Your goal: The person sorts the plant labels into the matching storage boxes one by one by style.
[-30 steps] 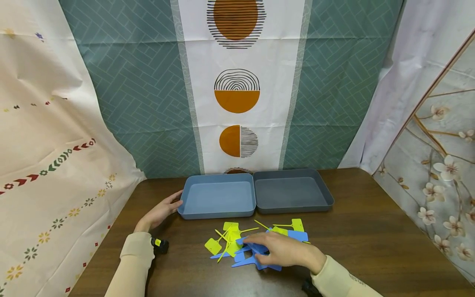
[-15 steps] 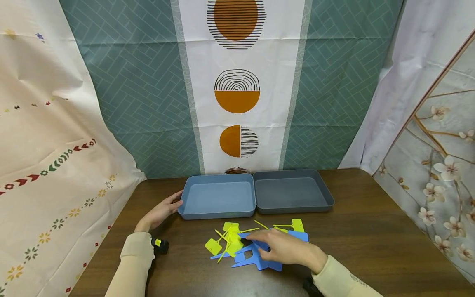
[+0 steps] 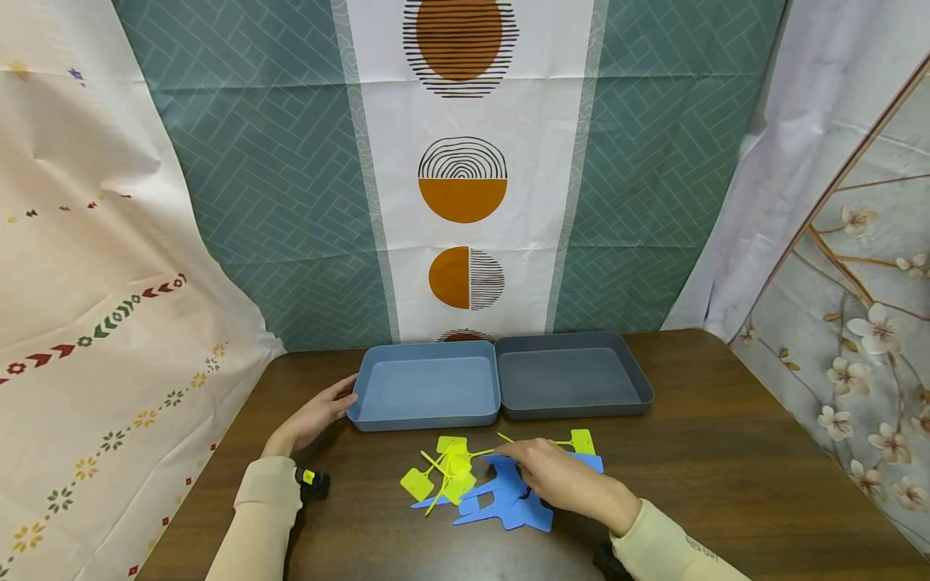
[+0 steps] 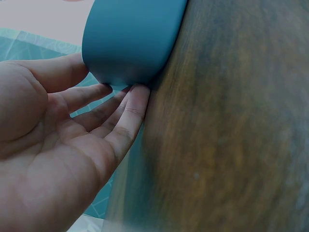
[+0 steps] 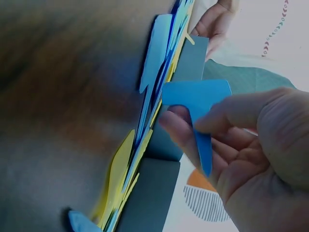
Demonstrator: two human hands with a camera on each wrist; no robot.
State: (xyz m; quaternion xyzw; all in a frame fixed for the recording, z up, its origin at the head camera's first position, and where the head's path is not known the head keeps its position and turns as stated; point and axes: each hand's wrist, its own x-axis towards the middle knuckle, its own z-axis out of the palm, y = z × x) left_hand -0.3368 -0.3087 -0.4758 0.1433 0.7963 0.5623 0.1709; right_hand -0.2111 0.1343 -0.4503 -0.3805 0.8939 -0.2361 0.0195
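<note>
you have the brown wooden table [image 3: 726,468] spread in front of you, with a blue tray [image 3: 429,387] at its far side on the left and a dark grey tray [image 3: 574,375] beside it on the right, their short ends meeting. a loose pile of blue tags [image 3: 508,492] and yellow tags [image 3: 458,466] overlaps on the near side of the trays.

your left hand [image 3: 312,417] touches the outer end of the blue tray, fingers fairly straight and well apart from the pile. your right hand [image 3: 563,478] is over the pile and by far the nearer to it; its thumb and fingers are narrowed to a pinch on one blue tag [image 5: 195,94], held at the fingertips.

the relation that counts is this: both trays lie beyond that tag, the fingertips being roughly in line with the seam between them. its long axis seems to run sideways, crossbar toward your left, tapered point toward your right. whether it touches the pile, you cannot tell.

the tag itself looks thin, flat and smooth, plain bright blue, t-shaped, with a broad round-cornered head and a stem [image 5: 204,150] narrowing to a point.
</note>
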